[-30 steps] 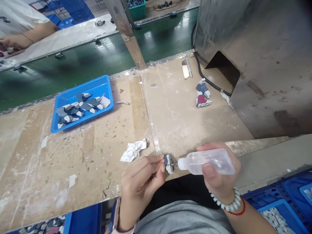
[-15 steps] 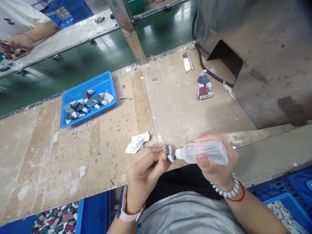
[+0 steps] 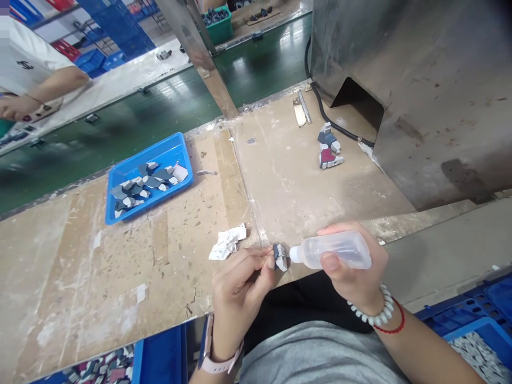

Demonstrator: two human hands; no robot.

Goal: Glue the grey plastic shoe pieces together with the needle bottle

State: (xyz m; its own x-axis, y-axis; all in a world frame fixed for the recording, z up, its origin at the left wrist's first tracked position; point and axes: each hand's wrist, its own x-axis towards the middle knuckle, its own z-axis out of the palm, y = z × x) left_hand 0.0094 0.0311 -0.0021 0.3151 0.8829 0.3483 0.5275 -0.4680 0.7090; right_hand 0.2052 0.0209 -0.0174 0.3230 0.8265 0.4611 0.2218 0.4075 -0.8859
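Between the thumb and fingers of my left hand (image 3: 242, 280) is a small dark grey and white plastic piece (image 3: 281, 257), pinched above the table's front edge. My right hand (image 3: 360, 277) is wrapped round a translucent squeeze bottle (image 3: 334, 250), held on its side. The bottle's white cap (image 3: 295, 254) points left, and its tip is at or very close to the piece; contact is too small to tell. A crumpled white cloth or tissue (image 3: 228, 241) lies on the table just beyond my left hand.
A blue tray (image 3: 150, 216) holds several grey and white pieces. Two assembled pieces (image 3: 330, 157) lie near a metal housing (image 3: 424, 106) and black cable (image 3: 320, 101). A blade and rod (image 3: 302, 109) lie behind. Blue bins sit below the table. Another person's arm (image 3: 52, 93) is across the green belt (image 3: 160, 96).
The camera view has shifted slightly, so the tray and table appear lower. Both hands keep their holds, and the bottle tip stays by the piece, which looks slightly turned.
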